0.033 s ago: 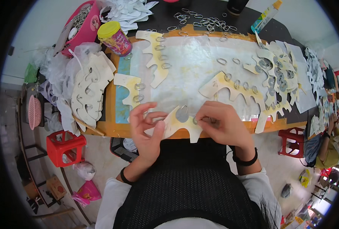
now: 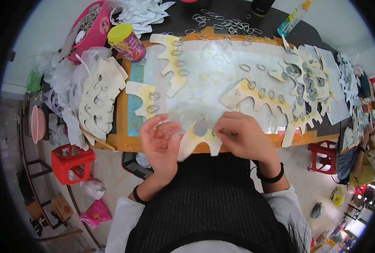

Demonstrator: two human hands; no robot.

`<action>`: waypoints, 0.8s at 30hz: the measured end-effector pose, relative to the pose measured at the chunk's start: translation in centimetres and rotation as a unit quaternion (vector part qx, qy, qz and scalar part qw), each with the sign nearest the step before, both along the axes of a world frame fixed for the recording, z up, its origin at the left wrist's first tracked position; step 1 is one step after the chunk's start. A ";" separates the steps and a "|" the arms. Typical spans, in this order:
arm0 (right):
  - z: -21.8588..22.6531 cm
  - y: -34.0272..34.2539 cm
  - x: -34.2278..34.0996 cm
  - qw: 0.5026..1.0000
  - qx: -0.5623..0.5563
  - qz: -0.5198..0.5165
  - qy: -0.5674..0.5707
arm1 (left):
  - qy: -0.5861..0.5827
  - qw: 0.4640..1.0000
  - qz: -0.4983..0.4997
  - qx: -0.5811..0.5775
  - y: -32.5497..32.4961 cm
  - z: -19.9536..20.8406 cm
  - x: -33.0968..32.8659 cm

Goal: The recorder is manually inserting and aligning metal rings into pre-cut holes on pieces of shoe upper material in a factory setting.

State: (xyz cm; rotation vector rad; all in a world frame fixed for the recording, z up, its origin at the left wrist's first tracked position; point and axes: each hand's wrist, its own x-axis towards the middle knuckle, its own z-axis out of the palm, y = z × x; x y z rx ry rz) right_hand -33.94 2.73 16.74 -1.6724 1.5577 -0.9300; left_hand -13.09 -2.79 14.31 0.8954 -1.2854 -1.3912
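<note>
A cream, scalloped cut-out piece (image 2: 190, 145) with yellowish stains lies at the near table edge, between my hands. My right hand (image 2: 244, 133) is closed in a pinch at its right side, on a small metal oval ring (image 2: 215, 133). My left hand (image 2: 160, 143), slightly blurred, is beside the piece's left end with fingers apart; nothing clear shows in it. Similar cut-outs with rings along one edge lie at the left (image 2: 143, 95), behind it (image 2: 170, 63) and to the right (image 2: 259, 99). My right fingers hide part of the piece.
Loose metal rings (image 2: 233, 26) are scattered at the back. A yellow-lidded tub (image 2: 127, 44), pink basket (image 2: 95, 31) and stacked cut-outs (image 2: 102, 95) stand left. More ringed pieces (image 2: 309, 80) pile up right, near a bottle (image 2: 293, 21). Red stools (image 2: 71, 162) flank the table.
My left hand has shifted slightly left, away from the cut-out, uncovering more of its left end. The right hand stays at the ring with barely any movement.
</note>
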 end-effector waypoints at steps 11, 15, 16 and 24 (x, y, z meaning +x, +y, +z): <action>-3.6 0.0 0.3 0.990 -0.093 -0.017 0.103 | -0.325 0.865 -0.275 -0.266 -2.4 -3.0 -2.8; -3.7 0.1 0.0 0.992 -0.094 -0.010 0.086 | -0.305 0.872 -0.258 -0.284 -2.7 -3.2 -3.1; -3.7 0.1 0.0 0.992 -0.094 -0.009 0.086 | -0.307 0.875 -0.246 -0.283 -2.5 -2.7 -3.3; -4.4 -0.1 -0.3 0.989 -0.119 -0.002 0.083 | -0.307 0.868 -0.276 -0.275 -3.1 -2.6 -3.3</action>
